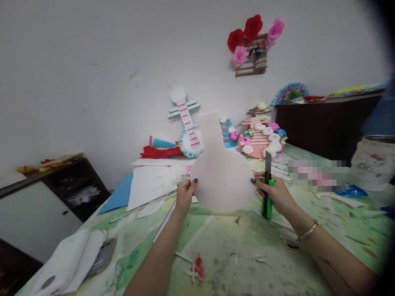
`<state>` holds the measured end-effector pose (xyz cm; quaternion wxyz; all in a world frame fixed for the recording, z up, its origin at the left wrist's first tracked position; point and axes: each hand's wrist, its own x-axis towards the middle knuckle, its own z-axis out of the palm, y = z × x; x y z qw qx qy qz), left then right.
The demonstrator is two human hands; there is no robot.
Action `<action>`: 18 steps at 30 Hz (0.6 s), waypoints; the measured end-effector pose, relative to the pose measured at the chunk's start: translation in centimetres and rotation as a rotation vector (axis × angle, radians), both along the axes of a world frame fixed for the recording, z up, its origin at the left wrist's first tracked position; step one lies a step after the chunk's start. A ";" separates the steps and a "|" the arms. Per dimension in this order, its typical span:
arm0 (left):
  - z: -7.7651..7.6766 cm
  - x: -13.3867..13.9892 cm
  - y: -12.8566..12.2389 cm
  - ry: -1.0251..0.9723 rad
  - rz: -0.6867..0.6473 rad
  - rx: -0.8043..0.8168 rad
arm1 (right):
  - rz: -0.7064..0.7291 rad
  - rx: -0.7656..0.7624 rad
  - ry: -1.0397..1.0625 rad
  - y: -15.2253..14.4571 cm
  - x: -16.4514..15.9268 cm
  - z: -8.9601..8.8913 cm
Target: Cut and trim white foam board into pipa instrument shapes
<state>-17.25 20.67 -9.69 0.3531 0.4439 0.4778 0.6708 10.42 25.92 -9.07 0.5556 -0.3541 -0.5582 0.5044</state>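
Upright above the table, between my two hands, stands a pale white board cutout [222, 176] with a round body and a straight neck, like a small lute. My left hand [185, 193] pinches its left edge, thumb on the near face. On its right edge rests the thumb of my right hand [276, 193]. That same hand also grips a green and black utility knife [267, 201], its blade extended and pointing up. Behind the cutout, a finished white and blue paper lute [189, 125] leans on the wall.
White sheets [145, 185] and a blue sheet [119, 195] lie at the left, near a phone [100, 259] and white case. Flower-covered crafts [262, 139] stand at the back. A Hello Kitty tin [372, 164] is at the right. Paper scraps dot the green tablecloth [228, 255].
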 end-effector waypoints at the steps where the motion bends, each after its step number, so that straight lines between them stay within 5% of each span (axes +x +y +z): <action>1: 0.0 0.0 0.0 0.000 0.000 0.000 | 0.004 0.004 -0.002 0.0 0.0 0.0; 18: -1.2 -0.9 1.2 0.177 0.115 -0.020 | 0.032 0.224 -0.240 -2.8 -0.8 0.7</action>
